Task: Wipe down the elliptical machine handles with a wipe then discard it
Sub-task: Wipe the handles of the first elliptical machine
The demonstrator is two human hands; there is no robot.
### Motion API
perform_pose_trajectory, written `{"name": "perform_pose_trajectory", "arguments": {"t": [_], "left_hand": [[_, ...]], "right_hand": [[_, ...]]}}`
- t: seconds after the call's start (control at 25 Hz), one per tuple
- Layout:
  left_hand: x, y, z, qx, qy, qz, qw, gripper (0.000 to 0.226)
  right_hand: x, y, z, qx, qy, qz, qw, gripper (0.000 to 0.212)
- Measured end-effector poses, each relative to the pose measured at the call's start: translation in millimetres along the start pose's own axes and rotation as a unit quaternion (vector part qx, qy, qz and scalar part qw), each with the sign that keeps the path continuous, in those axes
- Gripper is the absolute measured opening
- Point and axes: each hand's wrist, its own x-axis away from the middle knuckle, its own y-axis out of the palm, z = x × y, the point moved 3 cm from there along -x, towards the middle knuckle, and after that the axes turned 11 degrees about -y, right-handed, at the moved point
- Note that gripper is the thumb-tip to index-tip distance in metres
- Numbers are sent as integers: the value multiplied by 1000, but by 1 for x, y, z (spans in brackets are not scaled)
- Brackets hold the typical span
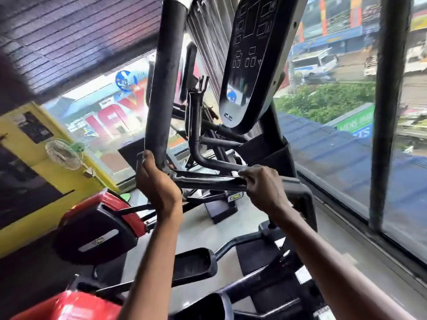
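Below the console (251, 63), right grip (263, 188) pinches wipe (235, 173) on bar (208, 182); left grip (154, 181) grasps handle (164, 77).

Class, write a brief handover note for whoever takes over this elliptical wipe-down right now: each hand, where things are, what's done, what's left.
Left-hand grip: curled round the lower end of the upright handle.
Right-hand grip: curled over the horizontal bar below the console, a white scrap, apparently the wipe, at its fingertips.
Done: the frame does not show which handles are already wiped.
Left: finish the handles, then discard the wipe; no bin in view.
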Motion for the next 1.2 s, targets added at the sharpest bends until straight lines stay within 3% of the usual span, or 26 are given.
{"name": "perform_pose_trajectory", "arguments": {"t": [0.12, 0.24, 0.32, 0.52, 0.64, 0.76, 0.92, 1.08, 1.2], "left_hand": [[21, 1, 5, -4, 27, -3, 1000, 26], [31, 2, 2, -27, 48, 6, 998, 34], [31, 3, 1, -27, 49, 13, 998, 37], [28, 1, -4, -22, 51, 32, 998, 41], [28, 2, -10, -15, 28, 39, 999, 40], [40, 2, -19, 2, -24, 38, 999, 25], [51, 0, -24, 32, -85, -3, 996, 27], [43, -10, -14, 15, -76, 11, 997, 31], [28, -26, -6, -40, -41, 7, 998, 28]], "right_hand": [[-4, 9, -60, -94, -59, 28, 993, 22], [3, 15, -96, -75, -149, 38, 985, 34], [12, 14, -79, -70, -167, 42, 983, 37], [32, 9, 23, 21, -51, 24, 998, 47], [36, 6, 42, 64, -37, 32, 997, 48], [40, 11, 36, 64, -26, 56, 996, 47], [44, 19, 22, 35, 52, 129, 990, 39], [32, 21, -35, -69, 77, 162, 981, 29], [11, 21, -90, -163, 39, 140, 976, 27]]}}
